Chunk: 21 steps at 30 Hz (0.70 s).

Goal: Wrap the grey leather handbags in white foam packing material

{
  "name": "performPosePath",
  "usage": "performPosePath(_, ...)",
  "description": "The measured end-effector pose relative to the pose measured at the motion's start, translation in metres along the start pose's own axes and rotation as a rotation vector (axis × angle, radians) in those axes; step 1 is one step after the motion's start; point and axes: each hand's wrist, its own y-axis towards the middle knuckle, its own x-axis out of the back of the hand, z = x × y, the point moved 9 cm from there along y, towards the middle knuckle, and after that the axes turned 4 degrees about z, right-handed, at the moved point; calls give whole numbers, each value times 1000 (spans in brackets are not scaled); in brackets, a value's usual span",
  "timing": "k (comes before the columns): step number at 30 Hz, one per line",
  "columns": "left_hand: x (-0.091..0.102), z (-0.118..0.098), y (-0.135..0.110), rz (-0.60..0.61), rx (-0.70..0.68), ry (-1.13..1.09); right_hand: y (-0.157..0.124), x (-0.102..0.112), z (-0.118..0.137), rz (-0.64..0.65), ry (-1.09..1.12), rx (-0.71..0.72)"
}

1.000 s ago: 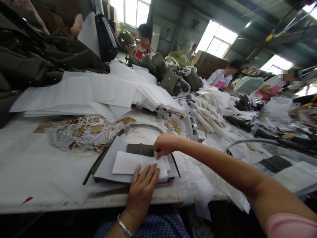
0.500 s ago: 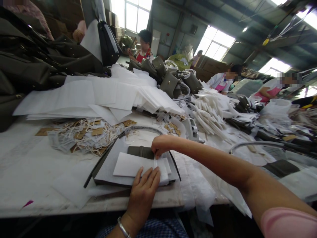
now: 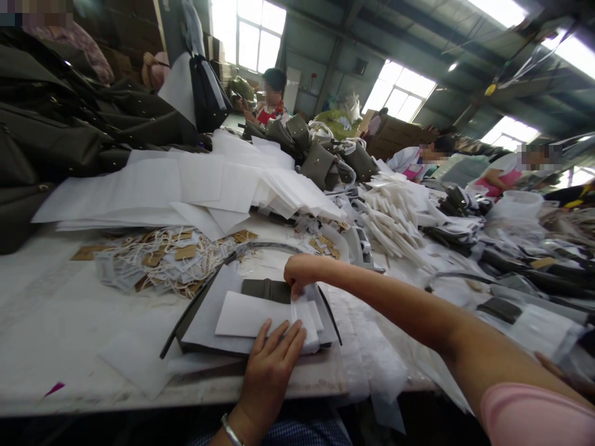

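A dark olive handbag lies flat on the table in front of me, with a thin white sheet spread over it. Across that rests a smaller folded white foam sheet. My left hand, a bangle on its wrist, lies flat with fingers spread over the foam and a translucent wrap. At the bag's upper right, my right hand is closed in a pinch at the top of a translucent strip. The fingertips partly hide what they grip.
Beyond the bag lie a heap of stringed tags, stacked white foam sheets and piled dark bags. Rolled white pieces sit right of centre. Another wrapped bag lies at right, near a co-worker's hand. Other people work behind.
Both my hands keep almost the same place on the bag; the view has shifted slightly. At right, a co-worker's hand now shows, and the wrapped bag there has shifted.
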Motion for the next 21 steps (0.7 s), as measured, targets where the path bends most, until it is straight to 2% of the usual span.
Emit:
performPosePath(2, 1, 0, 0, -24, 11, 5, -1, 5, -12, -68, 5, -48)
performPosePath(6, 0, -1, 0, -33, 8, 44, 4, -2, -23, -26, 66, -12)
performPosePath(15, 5, 1, 1, -81, 28, -27, 20, -12, -22, 7, 60, 45)
performPosePath(18, 2, 1, 1, -47, 19, -16, 19, -12, -19, -19, 26, 5)
performPosePath(21, 0, -2, -2, -34, -10, 20, 13, -9, -16, -96, -15, -76)
